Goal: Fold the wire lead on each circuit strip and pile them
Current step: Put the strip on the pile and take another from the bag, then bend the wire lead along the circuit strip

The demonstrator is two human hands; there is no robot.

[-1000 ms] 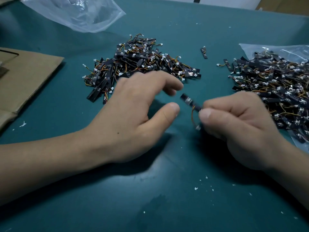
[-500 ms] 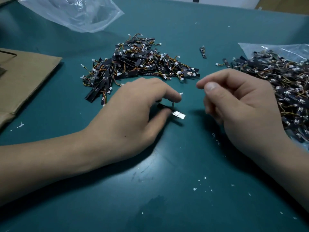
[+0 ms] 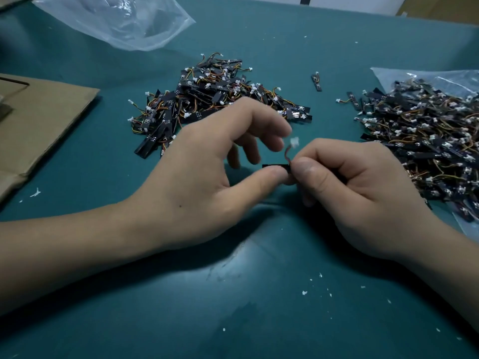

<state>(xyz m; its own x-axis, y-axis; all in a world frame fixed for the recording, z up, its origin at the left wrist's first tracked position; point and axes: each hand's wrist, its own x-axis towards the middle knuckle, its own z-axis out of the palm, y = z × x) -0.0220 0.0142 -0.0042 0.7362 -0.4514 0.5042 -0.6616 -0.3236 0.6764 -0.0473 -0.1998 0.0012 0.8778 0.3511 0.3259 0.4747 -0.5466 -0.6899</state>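
Note:
A black circuit strip (image 3: 274, 166) is held just above the green table between both hands. My right hand (image 3: 350, 193) pinches its right end between thumb and forefinger, where the wire lead (image 3: 287, 154) curves upward to a white connector (image 3: 294, 142). My left hand (image 3: 207, 172) has its thumb against the strip's near edge and its fingers curled over and behind it, with the forefinger tip beside the connector. A pile of strips (image 3: 220, 99) lies beyond my left hand. A second, larger pile (image 3: 427, 141) is at the right.
The right pile sits on a clear plastic bag (image 3: 440, 79). Another clear bag (image 3: 116, 19) lies at the back left and a cardboard sheet (image 3: 39, 125) at the left edge. One loose strip (image 3: 316, 82) lies between the piles. White crumbs dot the near table.
My right hand, empty and raised before, has come in and pinched the strip's end. The strip has lifted off the table and its wire now stands up.

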